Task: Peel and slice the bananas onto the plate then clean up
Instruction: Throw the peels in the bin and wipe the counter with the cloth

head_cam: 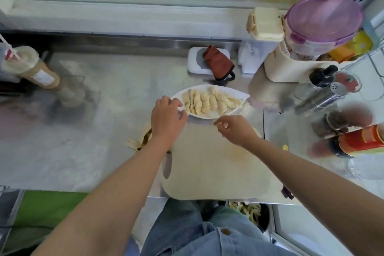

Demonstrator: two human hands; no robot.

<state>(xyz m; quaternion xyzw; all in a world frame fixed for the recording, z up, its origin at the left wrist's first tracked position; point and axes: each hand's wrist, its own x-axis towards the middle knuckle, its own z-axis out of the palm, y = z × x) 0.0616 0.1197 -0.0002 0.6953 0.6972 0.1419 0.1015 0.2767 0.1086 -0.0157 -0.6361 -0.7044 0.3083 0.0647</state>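
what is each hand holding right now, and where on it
The left hand grips the plate by its left rim. The right hand holds nothing, its fingers loosely curled over the board.

Your left forearm covers most of the banana peels beside the cutting board; the red can runs off the right edge, and its label is too blurred to read
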